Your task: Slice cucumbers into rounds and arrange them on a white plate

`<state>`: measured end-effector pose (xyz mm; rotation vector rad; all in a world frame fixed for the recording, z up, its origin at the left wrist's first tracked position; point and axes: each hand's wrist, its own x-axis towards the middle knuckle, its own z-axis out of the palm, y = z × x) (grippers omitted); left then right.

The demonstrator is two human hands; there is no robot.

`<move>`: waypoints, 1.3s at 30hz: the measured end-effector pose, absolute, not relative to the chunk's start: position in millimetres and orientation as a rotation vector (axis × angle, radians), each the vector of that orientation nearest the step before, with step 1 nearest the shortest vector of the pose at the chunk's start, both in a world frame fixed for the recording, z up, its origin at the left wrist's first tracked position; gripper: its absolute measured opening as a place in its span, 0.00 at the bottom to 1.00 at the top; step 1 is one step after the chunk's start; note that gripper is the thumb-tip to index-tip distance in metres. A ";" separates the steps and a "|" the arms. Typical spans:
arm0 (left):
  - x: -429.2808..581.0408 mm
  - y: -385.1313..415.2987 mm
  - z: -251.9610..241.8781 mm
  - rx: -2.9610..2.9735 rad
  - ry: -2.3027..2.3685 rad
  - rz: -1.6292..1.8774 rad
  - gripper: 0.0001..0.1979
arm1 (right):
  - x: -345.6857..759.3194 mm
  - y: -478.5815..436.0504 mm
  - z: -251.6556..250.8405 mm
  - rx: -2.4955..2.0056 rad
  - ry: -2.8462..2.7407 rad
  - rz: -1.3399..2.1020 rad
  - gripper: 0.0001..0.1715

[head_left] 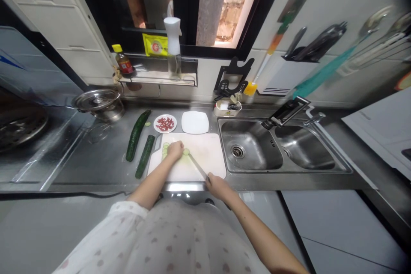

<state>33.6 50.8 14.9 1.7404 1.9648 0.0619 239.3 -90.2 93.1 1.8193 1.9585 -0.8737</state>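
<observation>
My right hand (218, 186) grips the handle of a kitchen knife (198, 166), whose blade slants up and left over the white cutting board (210, 154). By the knife's tip is a pale green cucumber slice (186, 152). My left hand (176, 150) is curled closed over the board beside that slice; what its fingers hold, if anything, is hidden. Several more cucumber slices (165, 147) lie left of it, partly covered by the hand. Left of the board are a dark green cucumber (145, 156) and a longer one (137, 136).
Behind the board stand a round plate (156, 127) of chopped red pieces and a white square plate (195, 122). A double steel sink (257, 145) is on the right. At the back left sits a lidded pot (99, 103); a shelf (154, 79) holds bottles.
</observation>
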 end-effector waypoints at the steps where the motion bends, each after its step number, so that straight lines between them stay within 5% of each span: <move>1: 34.7 47.3 14.4 1.765 1.974 0.075 0.10 | 239.4 -91.0 94.6 1.819 1.955 -0.874 0.13; 15: 45.8 25.7 23.6 1.809 1.994 0.173 0.08 | 239.5 -102.0 100.7 1.883 1.941 -0.853 0.12; 26: 3.5 -29.9 21.8 1.425 1.870 0.593 0.03 | 266.8 -109.8 91.7 2.156 1.983 -0.980 0.15; 39: -51.1 -78.5 6.4 1.402 2.033 0.555 0.06 | 260.9 -99.3 86.2 2.182 1.944 -0.870 0.15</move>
